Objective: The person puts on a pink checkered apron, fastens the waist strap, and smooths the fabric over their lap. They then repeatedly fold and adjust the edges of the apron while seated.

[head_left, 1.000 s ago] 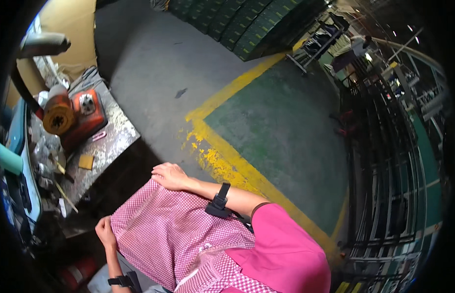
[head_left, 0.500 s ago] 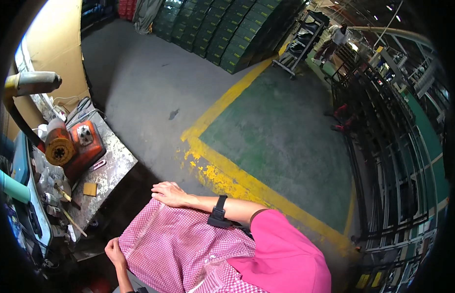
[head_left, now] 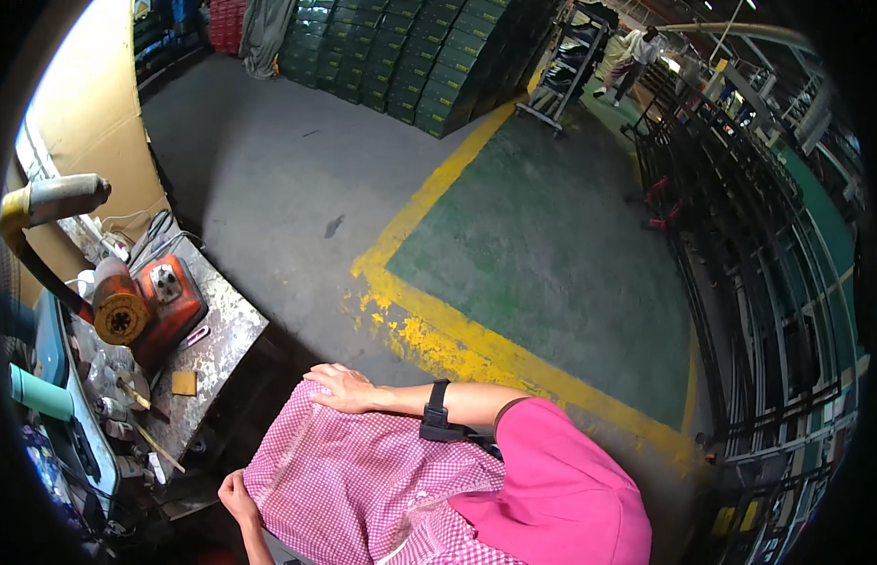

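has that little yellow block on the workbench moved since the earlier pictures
No. Judged against the orange machine, the yellow block keeps its place on the workbench, on the machine's near side; only the camera's view has shifted.

My bare left hand (head_left: 237, 497) and bare right hand (head_left: 342, 389) held the far edge of a pink-and-white checked cloth (head_left: 349, 476).

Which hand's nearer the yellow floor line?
The right hand, at the checked cloth's upper corner. The left hand is at its lower-left corner, farther from the yellow line.
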Tool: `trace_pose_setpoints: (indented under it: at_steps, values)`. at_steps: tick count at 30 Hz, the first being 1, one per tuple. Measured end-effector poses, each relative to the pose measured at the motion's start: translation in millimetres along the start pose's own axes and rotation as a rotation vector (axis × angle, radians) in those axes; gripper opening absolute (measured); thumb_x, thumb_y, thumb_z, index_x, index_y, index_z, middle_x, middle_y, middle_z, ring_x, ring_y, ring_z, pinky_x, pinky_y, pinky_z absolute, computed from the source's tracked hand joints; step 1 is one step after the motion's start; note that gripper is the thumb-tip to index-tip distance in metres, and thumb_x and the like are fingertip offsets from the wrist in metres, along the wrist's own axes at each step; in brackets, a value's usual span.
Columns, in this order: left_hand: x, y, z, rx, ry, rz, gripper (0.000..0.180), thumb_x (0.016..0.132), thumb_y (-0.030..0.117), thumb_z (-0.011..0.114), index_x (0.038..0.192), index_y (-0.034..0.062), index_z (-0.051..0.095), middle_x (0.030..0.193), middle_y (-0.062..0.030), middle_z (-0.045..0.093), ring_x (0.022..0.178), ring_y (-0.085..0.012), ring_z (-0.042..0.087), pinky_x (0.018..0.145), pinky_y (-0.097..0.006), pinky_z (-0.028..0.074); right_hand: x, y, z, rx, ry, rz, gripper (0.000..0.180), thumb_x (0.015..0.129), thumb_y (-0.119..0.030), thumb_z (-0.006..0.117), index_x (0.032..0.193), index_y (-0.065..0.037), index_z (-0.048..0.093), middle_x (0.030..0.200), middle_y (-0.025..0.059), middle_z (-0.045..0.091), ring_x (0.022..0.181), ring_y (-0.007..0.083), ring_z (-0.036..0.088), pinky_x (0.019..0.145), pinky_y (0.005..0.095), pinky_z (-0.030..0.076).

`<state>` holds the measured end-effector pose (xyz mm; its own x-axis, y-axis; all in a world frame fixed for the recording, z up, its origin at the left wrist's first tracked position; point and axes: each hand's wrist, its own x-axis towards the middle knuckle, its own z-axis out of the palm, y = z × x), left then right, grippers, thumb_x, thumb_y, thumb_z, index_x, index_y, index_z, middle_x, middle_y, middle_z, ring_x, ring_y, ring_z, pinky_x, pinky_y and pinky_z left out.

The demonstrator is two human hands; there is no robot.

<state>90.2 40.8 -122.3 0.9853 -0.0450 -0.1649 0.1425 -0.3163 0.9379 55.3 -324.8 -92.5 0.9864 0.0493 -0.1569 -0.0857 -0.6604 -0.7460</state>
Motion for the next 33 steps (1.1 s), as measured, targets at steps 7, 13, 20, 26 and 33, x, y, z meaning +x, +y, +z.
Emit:
trace_pose_setpoints:
  at_steps: [7, 13, 20, 26, 33]
  values:
    - [3, 33, 20, 0.153, -0.003, 0.011, 0.02, 0.086, 0.01, 0.055, 0.084, -0.0054, 0.069, 0.076, -0.0082, 0.068, 0.071, -0.0123, 0.06, 0.069, -0.026, 0.047, -21, -3, -14, -0.018, 0.098, -0.064, 0.057, 0.088, -0.044, 0.052, 0.136, -0.014, 0.042, 0.142, 0.0136, 0.037, 0.131, 0.0324, 0.034, 0.105, 0.0469, 0.033]
    - [19, 26, 45, 0.298, -0.012, -0.071, 0.022, 0.083, 0.015, 0.056, 0.085, -0.0023, 0.07, 0.069, -0.0091, 0.067, 0.065, -0.0101, 0.059, 0.062, -0.027, 0.047, -22, 20, -36, -0.024, 0.187, 0.009, 0.057, 0.087, -0.041, 0.054, 0.133, -0.009, 0.045, 0.138, 0.0146, 0.04, 0.127, 0.0329, 0.038, 0.103, 0.0457, 0.034]
    - [47, 50, 90, 0.496, -0.134, -0.216, 0.024, 0.081, 0.019, 0.056, 0.084, 0.0009, 0.071, 0.069, -0.0128, 0.068, 0.064, -0.0133, 0.062, 0.063, -0.028, 0.048, -11, 43, -53, 0.111, 0.192, 0.012, 0.051, 0.085, -0.035, 0.059, 0.126, -0.006, 0.051, 0.129, 0.0167, 0.049, 0.12, 0.033, 0.045, 0.101, 0.0426, 0.036]
    - [73, 62, 112, 0.589, -0.249, -0.262, 0.026, 0.081, 0.021, 0.056, 0.086, 0.0012, 0.071, 0.072, -0.0159, 0.067, 0.066, -0.0192, 0.066, 0.064, -0.031, 0.05, -6, 47, -70, 0.172, 0.162, 0.026, 0.054, 0.084, -0.036, 0.061, 0.126, -0.003, 0.05, 0.129, 0.0177, 0.049, 0.12, 0.0329, 0.045, 0.102, 0.0438, 0.036]
    - [81, 68, 125, 0.666, -0.277, -0.264, 0.026, 0.081, 0.023, 0.057, 0.087, 0.0013, 0.071, 0.072, -0.0175, 0.067, 0.068, -0.0221, 0.066, 0.065, -0.032, 0.05, -4, 50, -71, 0.209, 0.204, 0.017, 0.054, 0.084, -0.035, 0.061, 0.125, -0.002, 0.051, 0.128, 0.0184, 0.05, 0.118, 0.0339, 0.046, 0.101, 0.0435, 0.036]
